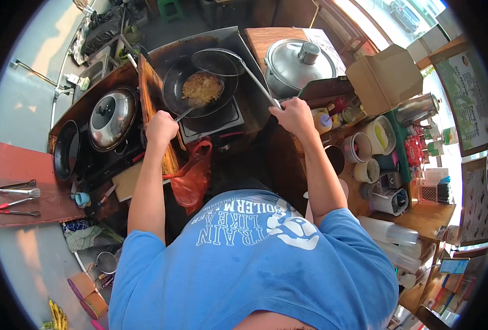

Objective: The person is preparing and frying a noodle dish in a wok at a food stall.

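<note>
Food frying in oil lies in the middle of a dark wok on a stove. My left hand is closed around the handle of a metal utensil whose far end dips into the wok at the food's near edge. My right hand grips the long handle of a round mesh strainer, held over the wok's far right part. What is in the strainer, if anything, cannot be told. A red plastic bag hangs below the stove, near my left forearm.
Left of a wooden partition stand a lidded pan and a black frying pan. A large lidded aluminium pot is at the back right. Bottles, tubs and an open cardboard box crowd the right side. Tongs lie far left.
</note>
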Motion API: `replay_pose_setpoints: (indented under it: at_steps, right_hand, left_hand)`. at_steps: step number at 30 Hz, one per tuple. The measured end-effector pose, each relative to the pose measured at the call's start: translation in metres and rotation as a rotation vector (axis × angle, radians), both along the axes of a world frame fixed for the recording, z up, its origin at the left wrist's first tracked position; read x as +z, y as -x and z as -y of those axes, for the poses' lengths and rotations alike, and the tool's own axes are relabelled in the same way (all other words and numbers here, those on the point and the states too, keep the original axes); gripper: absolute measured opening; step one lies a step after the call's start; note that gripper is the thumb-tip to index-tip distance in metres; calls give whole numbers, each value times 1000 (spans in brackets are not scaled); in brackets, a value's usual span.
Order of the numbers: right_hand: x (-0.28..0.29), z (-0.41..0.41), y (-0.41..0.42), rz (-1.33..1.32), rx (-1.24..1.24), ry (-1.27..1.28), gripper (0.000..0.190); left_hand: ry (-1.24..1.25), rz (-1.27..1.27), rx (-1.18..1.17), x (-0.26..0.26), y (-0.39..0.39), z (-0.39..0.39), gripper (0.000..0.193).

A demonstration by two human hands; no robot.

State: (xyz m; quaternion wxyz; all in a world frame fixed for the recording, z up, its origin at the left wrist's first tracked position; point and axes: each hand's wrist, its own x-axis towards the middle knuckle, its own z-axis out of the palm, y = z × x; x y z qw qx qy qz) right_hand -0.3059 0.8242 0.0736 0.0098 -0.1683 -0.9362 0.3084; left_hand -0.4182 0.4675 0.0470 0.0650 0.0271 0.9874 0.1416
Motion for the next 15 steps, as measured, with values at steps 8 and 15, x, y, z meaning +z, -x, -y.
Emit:
replay_pose_setpoints:
  at_steps: [8, 15]
  right_hand:
    - [5, 1, 2, 0, -22, 31, 39]
    - [5, -3, -3, -3, -28, 43, 36]
  left_hand:
    - [-60, -134, 63, -49, -6, 0, 18]
    - [-44, -103, 147, -30, 2, -17, 19]
